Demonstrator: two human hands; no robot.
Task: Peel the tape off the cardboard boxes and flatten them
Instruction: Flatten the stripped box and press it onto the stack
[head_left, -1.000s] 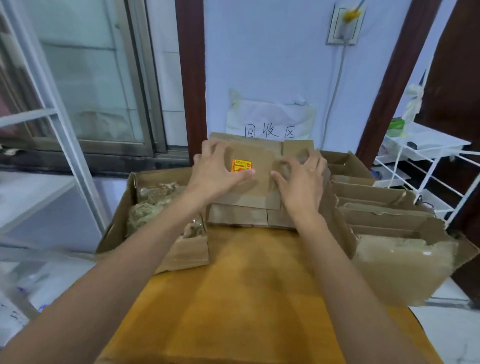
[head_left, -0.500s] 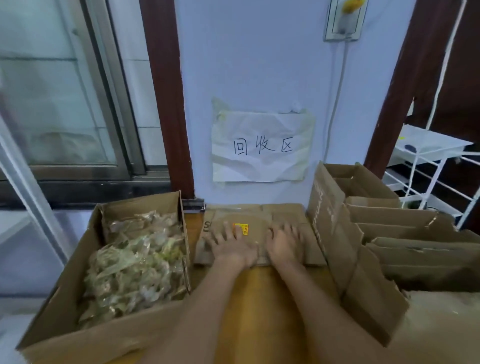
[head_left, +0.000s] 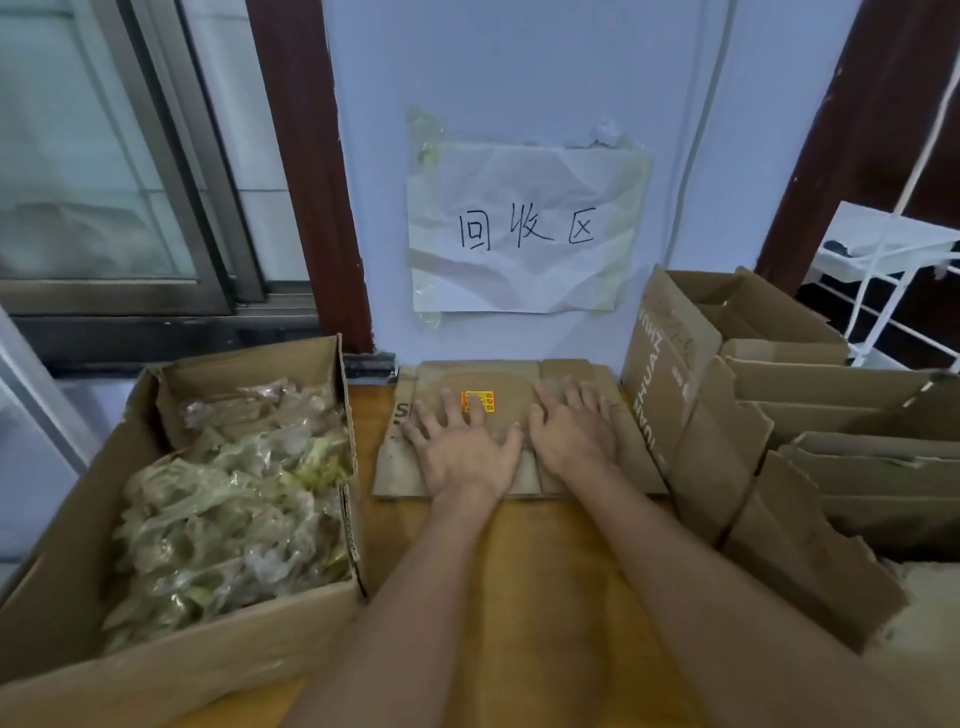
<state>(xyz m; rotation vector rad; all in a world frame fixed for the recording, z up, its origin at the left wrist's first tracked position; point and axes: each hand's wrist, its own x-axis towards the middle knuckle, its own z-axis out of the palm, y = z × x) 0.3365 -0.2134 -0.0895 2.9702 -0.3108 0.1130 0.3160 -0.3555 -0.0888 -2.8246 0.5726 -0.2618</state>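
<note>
The flattened cardboard box (head_left: 519, 431) lies on the wooden table (head_left: 545, 597), its far edge against the wall under a paper sign (head_left: 524, 228); the left hand (head_left: 462, 447) and right hand (head_left: 571, 431) press on it side by side, each grip released, fingers spread flat; a yellow sticker (head_left: 478, 401) shows between the left fingers; a box of peeled tape (head_left: 228, 493) sits just left, a stack of flattened boxes (head_left: 779, 441) just right; bare table runs between them toward the near edge.
</note>
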